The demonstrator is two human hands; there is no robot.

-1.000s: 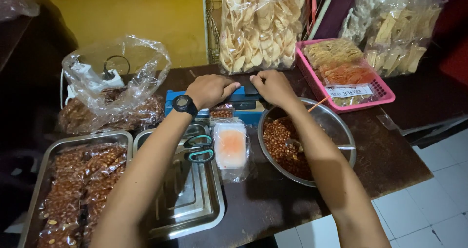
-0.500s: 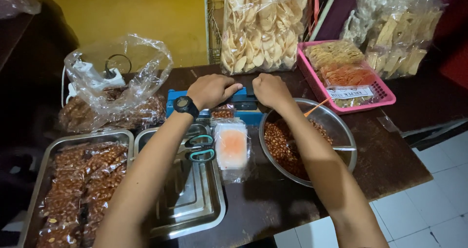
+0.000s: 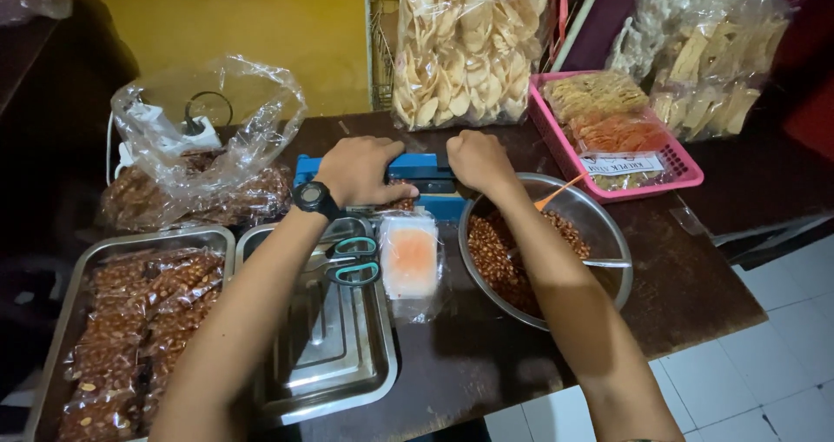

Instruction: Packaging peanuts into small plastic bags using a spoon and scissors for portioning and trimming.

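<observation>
Both my hands press down on the arm of a blue heat sealer (image 3: 426,166) at the back of the dark wooden table (image 3: 695,294). My left hand (image 3: 360,171), with a black watch on the wrist, covers the sealer's left part. My right hand (image 3: 478,160) grips its right part. A small packet of brown nuts is partly hidden under my left hand at the sealer. A clear plastic bag with an orange label (image 3: 410,260) lies just in front of the sealer. A metal bowl (image 3: 608,234) of reddish-brown peanuts stands under my right forearm.
Teal-handled scissors (image 3: 352,260) lie on a metal tray (image 3: 347,364). A second tray (image 3: 78,277) at the left holds several packed nut bags. A loose plastic bag (image 3: 208,121) lies behind it. A big cracker bag (image 3: 469,42) and a pink basket (image 3: 686,168) stand at the back.
My hands have stayed on the sealer arm, with almost no shift. Nothing else on the table has moved.
</observation>
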